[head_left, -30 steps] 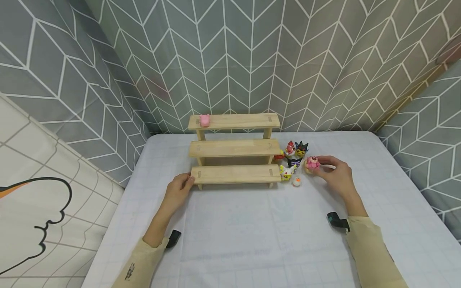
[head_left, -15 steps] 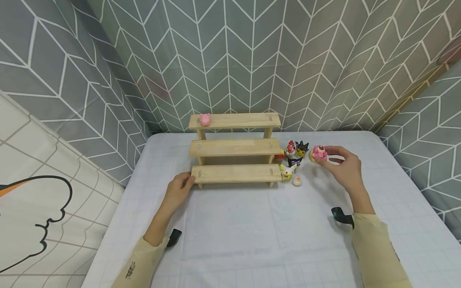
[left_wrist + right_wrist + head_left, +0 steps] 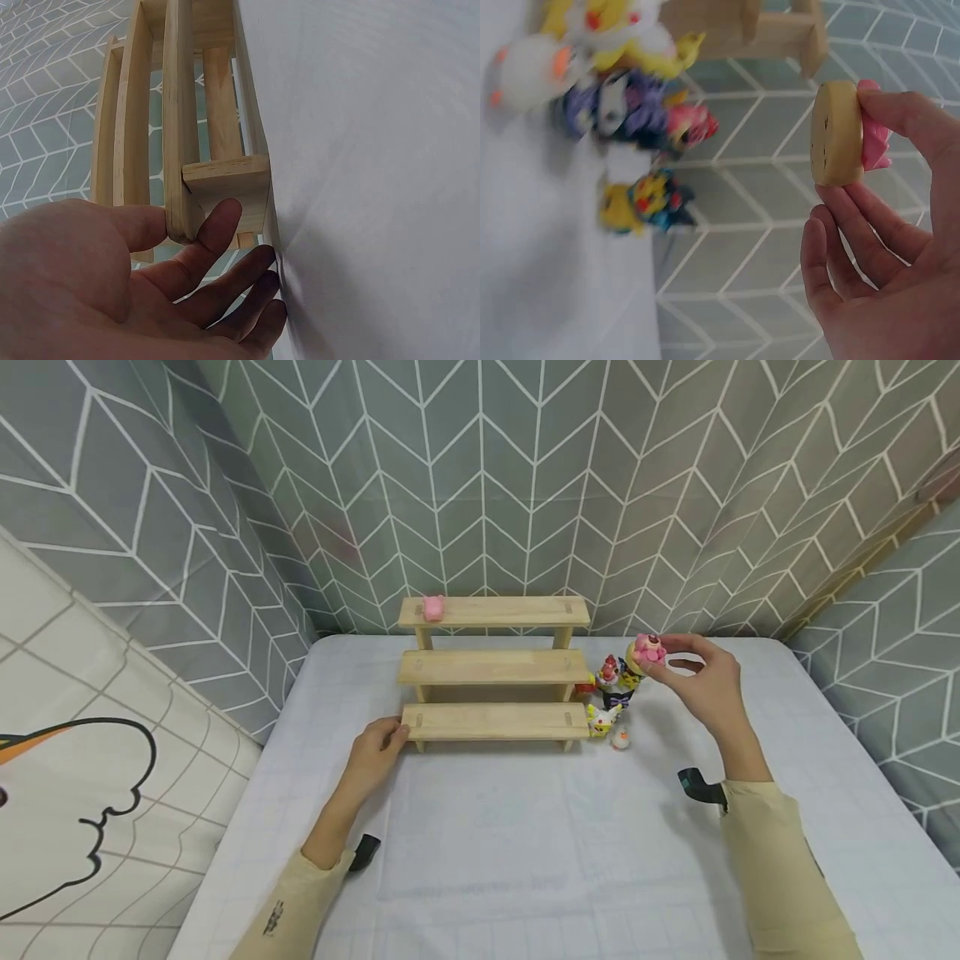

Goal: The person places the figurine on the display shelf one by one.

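1. At the left end of the wooden stand (image 3: 493,667), your left hand (image 3: 372,750) pinches the lowest board (image 3: 495,722) between thumb and forefinger.
2. Above the counter (image 3: 517,852), your right hand (image 3: 708,683) grips the pink figurine (image 3: 648,649) by thumb and fingers, near the clustered toys (image 3: 602,720).

Pink-and-yellow figurine (image 3: 649,649) aloft in right hand (image 3: 708,681); three-tier wooden shelf (image 3: 495,667) upright.

a chevron-patterned curtain (image 3: 510,493) hangs behind the white-covered table (image 3: 517,843).
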`<state>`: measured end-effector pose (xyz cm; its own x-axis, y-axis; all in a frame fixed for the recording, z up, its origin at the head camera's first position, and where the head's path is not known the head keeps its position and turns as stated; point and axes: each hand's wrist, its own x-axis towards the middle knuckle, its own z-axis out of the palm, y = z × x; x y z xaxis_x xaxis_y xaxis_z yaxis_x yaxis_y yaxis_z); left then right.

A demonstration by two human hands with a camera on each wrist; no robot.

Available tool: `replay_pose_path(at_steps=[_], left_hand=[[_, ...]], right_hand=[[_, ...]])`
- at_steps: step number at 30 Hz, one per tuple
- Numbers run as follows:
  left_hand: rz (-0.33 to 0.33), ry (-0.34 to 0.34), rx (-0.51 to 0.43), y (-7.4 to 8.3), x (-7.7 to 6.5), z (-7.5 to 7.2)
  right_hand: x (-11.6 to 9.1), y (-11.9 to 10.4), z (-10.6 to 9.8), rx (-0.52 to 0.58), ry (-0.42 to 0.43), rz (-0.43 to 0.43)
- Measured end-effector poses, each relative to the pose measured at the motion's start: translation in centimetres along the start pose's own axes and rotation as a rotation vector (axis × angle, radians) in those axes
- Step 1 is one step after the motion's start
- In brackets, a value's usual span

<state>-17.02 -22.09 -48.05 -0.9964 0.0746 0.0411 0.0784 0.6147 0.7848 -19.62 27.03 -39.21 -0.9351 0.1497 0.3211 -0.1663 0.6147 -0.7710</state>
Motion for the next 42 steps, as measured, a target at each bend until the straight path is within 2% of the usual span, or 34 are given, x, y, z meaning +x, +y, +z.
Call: replay_pose_path(at_steps=[10,19,26,37,42], left_hand=[[0.021,0.007,0.000,-0.1,0.0,0.1],[0.022,0.022,-0.003,-0.3,-0.1,0.2],[0.010,0.011,0.009,-0.2,-0.1,0.1],[0.033,0.014,0.026,0.0,-0.1,-0.3],[0.036,-0.001,0.029,0.0,-0.2,-0.1]], right_hand=[[1.8,-4.4,1.6,0.080,-0.087,-0.073],[3.2,-7.9,4.6,0.089,-0.148,-0.115],[3.8,-10.6,7.1,0.142,-0.201,-0.135],[5.6,-13.5,11.7,0.180,-0.220,-0.157],[6.1,-14.1,13.4,0.183,-0.210,-0.158]])
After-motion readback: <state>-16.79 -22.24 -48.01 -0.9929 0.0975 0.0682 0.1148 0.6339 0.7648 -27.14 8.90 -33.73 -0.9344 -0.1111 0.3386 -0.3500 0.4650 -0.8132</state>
